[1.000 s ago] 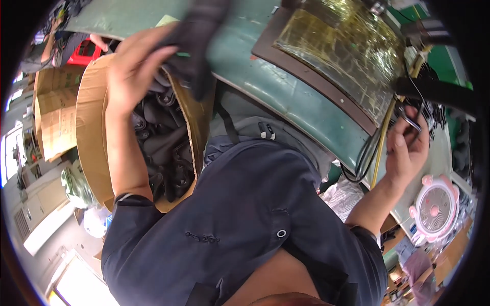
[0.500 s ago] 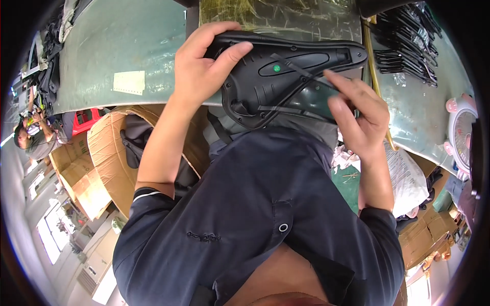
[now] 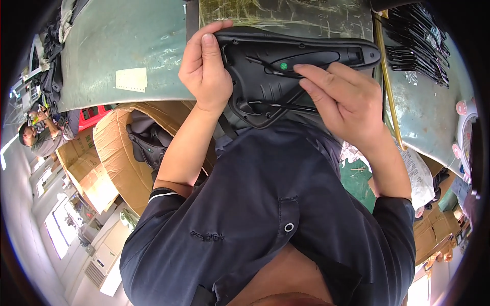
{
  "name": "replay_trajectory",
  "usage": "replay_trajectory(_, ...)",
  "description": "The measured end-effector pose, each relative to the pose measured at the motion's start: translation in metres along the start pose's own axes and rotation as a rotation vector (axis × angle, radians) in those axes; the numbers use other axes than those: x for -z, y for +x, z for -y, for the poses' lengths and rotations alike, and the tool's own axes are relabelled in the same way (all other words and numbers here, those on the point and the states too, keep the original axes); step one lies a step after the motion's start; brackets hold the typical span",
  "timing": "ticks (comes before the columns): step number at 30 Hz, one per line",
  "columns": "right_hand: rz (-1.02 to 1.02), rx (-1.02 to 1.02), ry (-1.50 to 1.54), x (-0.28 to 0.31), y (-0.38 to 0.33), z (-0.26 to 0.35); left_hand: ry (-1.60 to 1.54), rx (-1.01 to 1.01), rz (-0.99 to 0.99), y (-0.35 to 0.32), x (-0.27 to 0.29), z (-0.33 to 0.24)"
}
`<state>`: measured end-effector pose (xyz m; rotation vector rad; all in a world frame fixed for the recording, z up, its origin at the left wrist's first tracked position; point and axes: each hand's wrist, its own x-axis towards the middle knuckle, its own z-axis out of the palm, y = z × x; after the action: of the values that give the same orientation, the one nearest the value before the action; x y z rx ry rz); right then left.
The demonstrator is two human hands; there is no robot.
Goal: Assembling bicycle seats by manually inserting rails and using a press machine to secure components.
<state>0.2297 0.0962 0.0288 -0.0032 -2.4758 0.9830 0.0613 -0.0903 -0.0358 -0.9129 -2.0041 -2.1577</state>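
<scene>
At the near edge of a green desk point(image 3: 102, 66), a person in a dark short-sleeved shirt point(image 3: 250, 199) works over a black saddle point(image 3: 258, 84) turned underside up, its narrow tip pointing right. The left hand point(image 3: 208, 71) cups the wide end, thumb upright along the rim; other fingers pass behind, out of sight, so how firmly that grip is closed cannot be told. The right hand point(image 3: 352, 99) has its grip pinched on a slender black frame point(image 3: 293, 106), whose two prongs reach left across the underside; the fingers hide their right-hand ends, and whether the left tips are seated is hard to make out. Beyond the saddle, a film-covered board point(image 3: 286, 13) is cut off at the top. To the right, past a yellow rod point(image 3: 390, 104), stacked black frames point(image 3: 416, 56) overlap too much to count. A pink-and-white fan point(image 3: 467, 122) is clipped by the right rim. At left, a forearm covers part of a cardboard box point(image 3: 120, 148) holding dark, saddle-like pieces point(image 3: 148, 140).
</scene>
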Motion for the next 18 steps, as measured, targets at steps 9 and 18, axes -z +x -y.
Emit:
replay_trajectory(9,-0.055,0.167,-0.067,-0.014,0.032,-0.014,0.024,0.005,0.013,0.006,-0.004,0.005)
replay_trajectory(18,0.155,0.276,-0.019,0.009,0.058,-0.032,0.382,-0.465,0.388,0.028,0.007,-0.018)
